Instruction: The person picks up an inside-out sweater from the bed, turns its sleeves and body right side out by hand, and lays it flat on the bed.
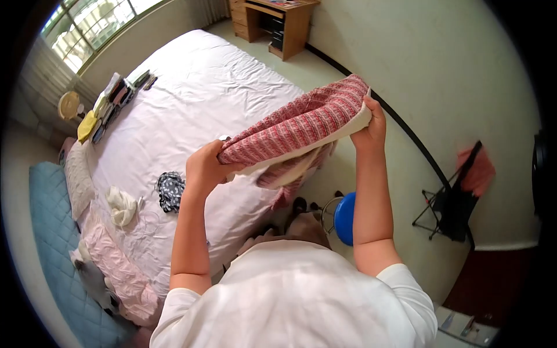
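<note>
A red and white patterned knit cloth [301, 124] with a pale inner side is stretched out in the air between my two hands, over the bed's edge. My left hand [206, 166] grips its left end, with the fingers closed on it. At the upper right end, my right hand [372, 124] holds the other corner, thumb up against the fabric. Part of the cloth hangs down below the stretched edge, in loose folds.
The bed [197, 75] carries stacked folded clothes [113, 98], a dark patterned bundle [170, 191], a cream cloth [121, 206] and pillows [79, 174]. A blue stool [345, 218] stands close on the right. Farther off are a folding chair [455, 211] and a wooden desk [296, 29].
</note>
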A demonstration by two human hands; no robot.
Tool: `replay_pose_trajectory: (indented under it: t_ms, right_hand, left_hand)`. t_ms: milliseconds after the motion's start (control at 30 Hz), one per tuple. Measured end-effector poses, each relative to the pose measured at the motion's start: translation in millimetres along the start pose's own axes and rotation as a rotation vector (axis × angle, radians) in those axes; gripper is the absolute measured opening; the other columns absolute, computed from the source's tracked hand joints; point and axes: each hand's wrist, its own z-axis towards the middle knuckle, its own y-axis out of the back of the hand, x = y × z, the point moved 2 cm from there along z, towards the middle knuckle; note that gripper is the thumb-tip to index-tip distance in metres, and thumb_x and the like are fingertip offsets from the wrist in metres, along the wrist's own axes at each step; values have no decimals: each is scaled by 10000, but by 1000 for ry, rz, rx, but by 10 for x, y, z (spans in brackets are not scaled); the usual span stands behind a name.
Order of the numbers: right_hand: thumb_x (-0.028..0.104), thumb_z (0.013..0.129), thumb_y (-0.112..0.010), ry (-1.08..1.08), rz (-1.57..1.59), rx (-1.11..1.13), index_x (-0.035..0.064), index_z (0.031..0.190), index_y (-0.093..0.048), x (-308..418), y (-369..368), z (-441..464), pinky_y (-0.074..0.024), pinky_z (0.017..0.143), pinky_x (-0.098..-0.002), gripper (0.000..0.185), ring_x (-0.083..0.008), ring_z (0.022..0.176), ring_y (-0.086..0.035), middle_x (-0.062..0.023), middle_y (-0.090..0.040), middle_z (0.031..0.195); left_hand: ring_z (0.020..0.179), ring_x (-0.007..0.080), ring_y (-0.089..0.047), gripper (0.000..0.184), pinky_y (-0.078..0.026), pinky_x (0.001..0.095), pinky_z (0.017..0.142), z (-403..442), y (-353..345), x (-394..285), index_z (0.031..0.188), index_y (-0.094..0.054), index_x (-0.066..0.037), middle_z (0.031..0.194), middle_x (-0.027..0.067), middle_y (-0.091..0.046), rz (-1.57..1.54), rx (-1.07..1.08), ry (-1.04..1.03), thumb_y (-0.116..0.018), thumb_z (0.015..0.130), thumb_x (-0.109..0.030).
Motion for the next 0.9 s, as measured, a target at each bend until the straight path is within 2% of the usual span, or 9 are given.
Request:
replay_pose_trajectory:
  t_ms: [200, 333, 400, 467, 533, 600, 667, 800, 900]
  right_hand:
    - [161, 827, -579, -211, -164, 136, -6, 1059, -542, -415, 144, 901, -522, 809, -396, 288, -246, 878, -620, -121, -617, 960]
    - [155, 809, -593, -481, -219, -81, 37, 1107, -516, -567, 406, 1206, -538, 747, -393, 330, -240, 844, -621, -108, -603, 952]
    - [167, 809, -602, -657, -178, 121, 33, 1104, -512, -722, 491, 1291, -550, 730, -390, 336, -235, 832, -628, -106, -602, 967]
    - [134, 809, -597, -870, -171, 148, 38, 1082, -512, -848, 441, 1348, -558, 690, -365, 301, -219, 809, -630, -98, -599, 973]
    - [75, 804, -596, -953, -146, 328, 45, 1072, -512, -1014, 390, 1394, -556, 695, -338, 282, -193, 822, -631, -85, -599, 986]
    - [24, 800, -590, -1017, -312, 388, 46, 1079, -505, -1227, 571, 1428, -553, 724, -324, 292, -177, 856, -628, -80, -599, 1002]
    - [16, 794, -605, -1106, -318, 427, 40, 1115, -492, -1253, 632, 1507, -543, 776, -321, 341, -178, 901, -623, -75, -596, 1015]
    - [27, 802, -623, -1155, -257, 400, 14, 1239, -438, -957, 593, 1825, -536, 820, -331, 474, -207, 945, -628, -108, -604, 1035]
    - [18, 800, -623, -1068, -330, 425, 12, 1302, -395, -693, 655, 2089, -548, 803, -349, 551, -217, 953, -630, -128, -604, 1048]
  left_hand:
    - [787, 331, -603, 253, -460, 387, 659, 356, -315, 573, 902, -579, -60, 824, 124, -622, 132, -335, 208, -695, 684, -114]
    - [845, 353, -582, 214, -457, 412, 715, 603, -771, 844, 943, -569, -37, 891, 153, -598, 3, -454, 258, -590, 730, -37]
    - [859, 346, -589, 270, -466, 411, 745, 777, -1020, 795, 991, -575, -47, 914, 143, -612, 45, -390, 346, -628, 726, -51]
    - [1041, 352, -551, 605, -444, 406, 885, 1021, -1330, 615, 1203, -509, -60, 1121, 188, -575, -163, -251, 255, -758, 662, -164]
    - [1285, 389, -348, 940, -256, 420, 1086, 1286, -1406, -5, 1373, -334, -20, 1383, 217, -376, -141, -40, 89, -825, 608, -260]
    - [1155, 361, -486, 691, -362, 451, 964, 1526, -1701, -198, 1251, -429, -46, 1188, 169, -547, -226, 80, 211, -756, 657, -182]
    - [976, 307, -573, 478, -433, 406, 840, 1568, -2033, -111, 1137, -490, -40, 1025, 138, -606, -418, -72, 337, -678, 701, -95]
    - [842, 153, -573, 345, -457, 282, 764, 1604, -1970, 0, 1104, -567, -18, 941, 78, -632, -643, -166, 333, -590, 761, 12]
    - [875, 217, -614, 299, -473, 322, 769, 1640, -1787, 158, 1096, -578, -15, 940, 115, -642, -628, -223, 292, -540, 800, -32]
